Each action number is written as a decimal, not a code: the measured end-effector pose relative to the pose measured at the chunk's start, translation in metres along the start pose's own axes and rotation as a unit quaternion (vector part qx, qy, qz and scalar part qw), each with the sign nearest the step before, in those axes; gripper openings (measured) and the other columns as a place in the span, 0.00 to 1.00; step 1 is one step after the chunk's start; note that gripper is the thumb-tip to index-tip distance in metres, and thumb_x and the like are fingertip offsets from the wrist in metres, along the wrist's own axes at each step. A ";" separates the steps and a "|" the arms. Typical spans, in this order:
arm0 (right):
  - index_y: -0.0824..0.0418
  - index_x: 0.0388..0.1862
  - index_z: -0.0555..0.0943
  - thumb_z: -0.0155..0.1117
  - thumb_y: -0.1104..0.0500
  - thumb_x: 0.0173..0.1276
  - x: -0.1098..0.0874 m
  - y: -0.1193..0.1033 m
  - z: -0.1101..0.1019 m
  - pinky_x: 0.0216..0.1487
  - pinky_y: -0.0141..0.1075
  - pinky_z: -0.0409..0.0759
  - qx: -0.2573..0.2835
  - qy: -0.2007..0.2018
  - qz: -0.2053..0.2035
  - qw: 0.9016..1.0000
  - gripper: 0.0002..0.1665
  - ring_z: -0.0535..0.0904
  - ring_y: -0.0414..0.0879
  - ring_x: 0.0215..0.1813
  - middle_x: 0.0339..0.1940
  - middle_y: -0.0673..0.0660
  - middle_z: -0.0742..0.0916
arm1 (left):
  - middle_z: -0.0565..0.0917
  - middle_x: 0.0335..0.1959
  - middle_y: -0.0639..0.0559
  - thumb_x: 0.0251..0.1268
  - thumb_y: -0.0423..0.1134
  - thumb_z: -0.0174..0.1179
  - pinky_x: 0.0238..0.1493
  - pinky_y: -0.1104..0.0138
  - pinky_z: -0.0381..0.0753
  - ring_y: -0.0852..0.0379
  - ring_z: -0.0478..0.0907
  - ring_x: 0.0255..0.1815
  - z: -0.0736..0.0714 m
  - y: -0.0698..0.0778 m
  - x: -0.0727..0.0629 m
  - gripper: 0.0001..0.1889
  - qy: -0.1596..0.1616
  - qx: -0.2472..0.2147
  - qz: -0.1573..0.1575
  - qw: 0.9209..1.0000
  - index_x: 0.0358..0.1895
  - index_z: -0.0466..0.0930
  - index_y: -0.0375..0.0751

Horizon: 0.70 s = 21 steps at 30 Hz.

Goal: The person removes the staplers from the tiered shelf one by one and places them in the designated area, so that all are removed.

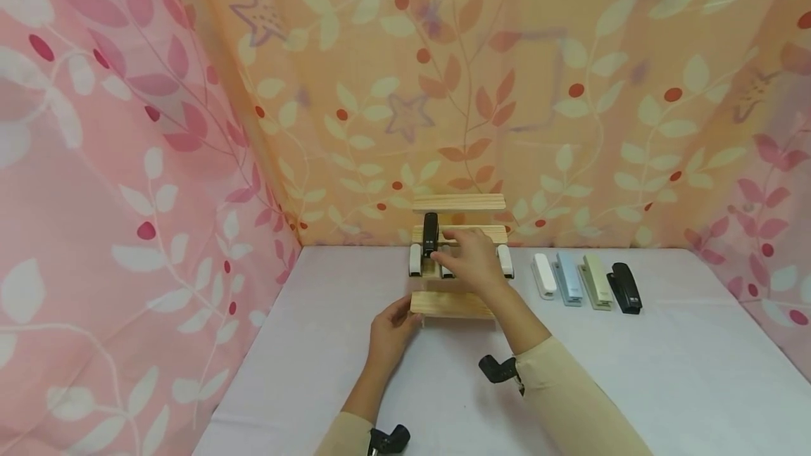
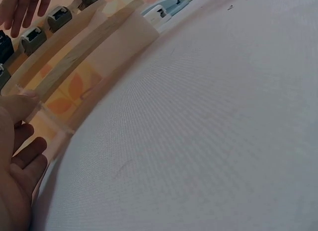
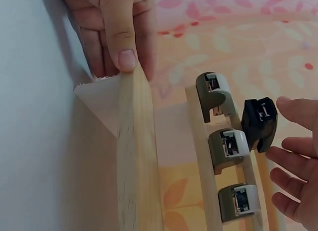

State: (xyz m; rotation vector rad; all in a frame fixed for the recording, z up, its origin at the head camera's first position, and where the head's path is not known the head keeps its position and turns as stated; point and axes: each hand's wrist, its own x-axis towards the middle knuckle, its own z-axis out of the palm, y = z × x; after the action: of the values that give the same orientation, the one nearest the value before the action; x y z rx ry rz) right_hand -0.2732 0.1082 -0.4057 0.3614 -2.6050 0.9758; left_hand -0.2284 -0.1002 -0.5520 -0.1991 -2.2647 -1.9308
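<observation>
At the near left corner of the wooden rack (image 1: 453, 305), my left hand (image 1: 393, 333) is clamped on the end of the front board (image 3: 141, 156), thumb above and fingers curled below, I judge to steady it. On the white table (image 1: 304, 343) to the right of the rack stand four more: a white stapler (image 1: 543, 276), a blue stapler (image 1: 569, 279), a green stapler (image 1: 596, 281) and a dark stapler (image 1: 625, 288); I count these as the work left. Farther in, along one tier of the rack, stand three white-topped staplers (image 1: 415, 260), which look done. Just behind that row, near the rack's left end, is the black stapler (image 1: 431, 231) I am working on. My right hand (image 1: 478, 262) is beside it over the rack, thumb and fingers parted; I cannot tell whether the stapler rests fully on its tier. Counting it, I would say about half is done. At the rack's back is the top board (image 1: 459, 203), and beyond the rack hangs a patterned cloth (image 1: 469, 90)
</observation>
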 end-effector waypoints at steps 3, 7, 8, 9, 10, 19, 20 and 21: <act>0.59 0.62 0.83 0.76 0.40 0.63 0.003 -0.001 0.004 0.65 0.57 0.74 -0.017 0.004 0.006 1.000 0.35 0.77 0.57 0.64 0.59 0.55 0.88 | 0.84 0.62 0.43 0.62 0.40 0.74 0.66 0.61 0.80 0.45 0.80 0.66 0.000 0.000 0.000 0.26 -0.002 0.000 0.005 1.000 0.63 0.81 0.40; 0.58 0.63 0.83 0.76 0.38 0.62 0.005 -0.002 0.010 0.64 0.55 0.74 -0.027 0.003 0.022 0.999 0.37 0.76 0.57 0.64 0.59 0.55 0.88 | 0.83 0.62 0.41 0.63 0.40 0.74 0.66 0.59 0.80 0.44 0.79 0.66 0.000 0.003 0.000 0.27 -0.006 0.006 0.011 1.000 0.64 0.81 0.38; 0.58 0.63 0.83 0.76 0.38 0.61 0.006 -0.002 0.011 0.64 0.55 0.74 -0.026 0.002 0.027 0.999 0.38 0.76 0.57 0.64 0.59 0.55 0.88 | 0.83 0.63 0.41 0.63 0.40 0.74 0.67 0.59 0.79 0.44 0.79 0.66 0.000 0.004 0.000 0.27 -0.007 0.007 0.010 1.000 0.64 0.81 0.39; 0.58 0.64 0.82 0.76 0.38 0.61 0.006 -0.002 0.013 0.65 0.54 0.74 -0.025 0.002 0.030 0.999 0.38 0.75 0.57 0.64 0.59 0.55 0.88 | 0.83 0.63 0.41 0.63 0.40 0.74 0.67 0.59 0.79 0.44 0.79 0.67 0.000 0.005 0.000 0.27 -0.007 0.009 0.008 1.000 0.64 0.81 0.39; 0.58 0.64 0.82 0.77 0.38 0.61 0.006 -0.001 0.014 0.65 0.54 0.74 -0.021 0.002 0.033 0.999 0.38 0.75 0.57 0.64 0.59 0.56 0.88 | 0.83 0.63 0.42 0.63 0.41 0.74 0.67 0.59 0.79 0.44 0.79 0.67 0.000 0.005 0.000 0.27 -0.008 0.010 0.006 1.000 0.65 0.80 0.39; 0.58 0.62 0.84 0.78 0.38 0.59 0.012 -0.006 0.023 0.60 0.50 0.71 -0.041 0.010 0.037 0.998 0.38 0.76 0.57 0.60 0.54 0.55 0.90 | 0.83 0.64 0.44 0.62 0.40 0.74 0.68 0.62 0.78 0.47 0.78 0.67 0.001 0.003 0.001 0.28 -0.007 0.010 -0.004 1.000 0.65 0.80 0.41; 0.58 0.61 0.84 0.78 0.37 0.59 0.012 -0.007 0.024 0.59 0.50 0.71 -0.048 0.012 0.038 0.998 0.38 0.76 0.57 0.59 0.53 0.55 0.90 | 0.83 0.63 0.44 0.62 0.40 0.74 0.68 0.62 0.78 0.47 0.78 0.67 0.000 0.003 0.001 0.28 -0.006 0.011 -0.003 1.000 0.65 0.80 0.41; 0.57 0.61 0.84 0.78 0.36 0.58 0.013 -0.008 0.026 0.58 0.50 0.71 -0.053 0.014 0.040 0.998 0.38 0.77 0.57 0.57 0.52 0.55 0.90 | 0.83 0.64 0.44 0.62 0.39 0.74 0.68 0.62 0.78 0.47 0.78 0.67 0.000 0.002 0.001 0.28 -0.006 0.012 -0.001 1.000 0.65 0.80 0.41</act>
State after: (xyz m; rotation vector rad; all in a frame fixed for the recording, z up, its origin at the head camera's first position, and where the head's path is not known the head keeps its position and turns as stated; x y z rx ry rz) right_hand -0.2877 0.0836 -0.4142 0.2170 -2.6508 0.8557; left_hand -0.2292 -0.0997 -0.5499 -0.2054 -2.2953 -1.9086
